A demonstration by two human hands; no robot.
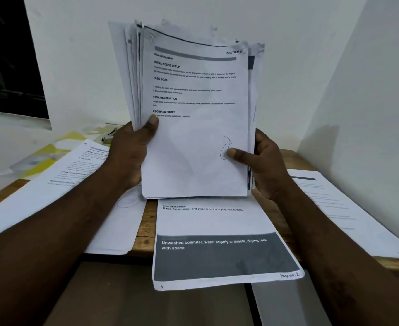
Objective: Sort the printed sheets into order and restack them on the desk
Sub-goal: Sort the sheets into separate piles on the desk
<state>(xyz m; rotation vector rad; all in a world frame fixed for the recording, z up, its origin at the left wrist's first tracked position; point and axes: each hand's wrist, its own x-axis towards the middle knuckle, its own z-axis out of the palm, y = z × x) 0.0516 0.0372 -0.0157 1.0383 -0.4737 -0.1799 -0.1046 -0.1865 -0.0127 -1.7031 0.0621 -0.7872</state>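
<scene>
Upright between them, left hand (132, 149) and right hand (262, 161) grip the stack of sheets (193, 128).

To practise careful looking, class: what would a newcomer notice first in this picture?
A thick stack of printed sheets stands upright at centre, in the grip of the left hand and right hand; its front page is headed Wipe dining table. Below it, a sheet with a dark grey band lies flat, overhanging the edge of the wooden desk.
</scene>
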